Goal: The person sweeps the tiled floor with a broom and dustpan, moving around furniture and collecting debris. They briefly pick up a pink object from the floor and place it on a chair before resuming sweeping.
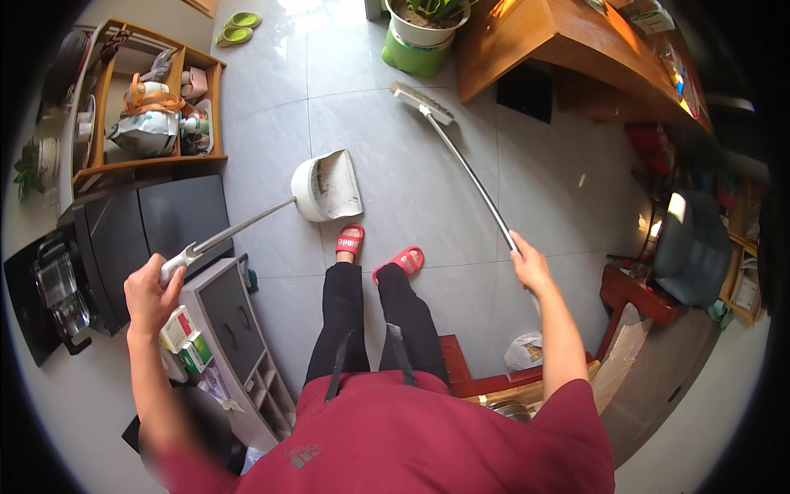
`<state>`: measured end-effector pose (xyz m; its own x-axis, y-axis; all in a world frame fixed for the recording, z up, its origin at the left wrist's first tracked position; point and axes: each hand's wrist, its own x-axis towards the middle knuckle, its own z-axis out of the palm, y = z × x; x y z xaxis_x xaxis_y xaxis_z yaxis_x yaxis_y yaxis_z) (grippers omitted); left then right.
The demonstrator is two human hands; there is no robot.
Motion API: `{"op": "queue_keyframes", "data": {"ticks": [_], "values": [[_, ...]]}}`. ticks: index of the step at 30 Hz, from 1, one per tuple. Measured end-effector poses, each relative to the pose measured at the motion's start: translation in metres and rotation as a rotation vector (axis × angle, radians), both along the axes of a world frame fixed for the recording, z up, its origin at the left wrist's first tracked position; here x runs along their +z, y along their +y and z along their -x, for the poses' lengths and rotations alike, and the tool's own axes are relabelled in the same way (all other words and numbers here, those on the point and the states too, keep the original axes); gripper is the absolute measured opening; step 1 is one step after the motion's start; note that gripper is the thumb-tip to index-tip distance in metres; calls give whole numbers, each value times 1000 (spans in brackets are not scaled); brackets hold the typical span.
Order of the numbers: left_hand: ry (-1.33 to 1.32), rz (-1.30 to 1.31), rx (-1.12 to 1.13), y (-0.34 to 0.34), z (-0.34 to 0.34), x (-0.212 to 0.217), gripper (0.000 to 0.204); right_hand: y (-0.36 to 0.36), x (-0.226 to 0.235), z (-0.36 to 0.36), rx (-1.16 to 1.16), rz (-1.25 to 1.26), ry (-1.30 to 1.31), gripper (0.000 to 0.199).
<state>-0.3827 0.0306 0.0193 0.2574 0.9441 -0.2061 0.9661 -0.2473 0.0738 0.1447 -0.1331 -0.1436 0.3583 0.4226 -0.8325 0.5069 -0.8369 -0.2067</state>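
My left hand [150, 292] grips the end of a long grey handle that runs to a white dustpan [327, 185] resting on the grey tiled floor just ahead of my feet in red slippers [350, 240]. Some dirt lies in the pan. My right hand [529, 267] holds the metal shaft of a broom [469, 169]. Its white brush head [421, 102] touches the floor farther out, to the right of the dustpan and apart from it.
A wooden shelf [148, 160] with bags and bottles stands at the left, a black unit [156, 222] below it, a grey drawer cabinet [234, 329] beside my left leg. A green potted plant [420, 37] and wooden desk [576, 49] sit ahead. A chair [691, 247] is at right.
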Motion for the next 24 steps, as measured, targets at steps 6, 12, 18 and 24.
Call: {"op": "queue_keyframes", "data": {"ticks": [6,12,18,24], "values": [[67,24,-143,-9,-19,-18,33,-56,-100,70,92,-84,-124,51],[145,25,-193,-25,-25,-25,34,-152,-40,209,-212,82,260,53],[129,-5,-235,-25,-4,-26,36,-234,14,271,-790,26,715,50],[126,-24,-351,-28,37,-10,36,-269,29,318,-614,-143,249,51]]}}
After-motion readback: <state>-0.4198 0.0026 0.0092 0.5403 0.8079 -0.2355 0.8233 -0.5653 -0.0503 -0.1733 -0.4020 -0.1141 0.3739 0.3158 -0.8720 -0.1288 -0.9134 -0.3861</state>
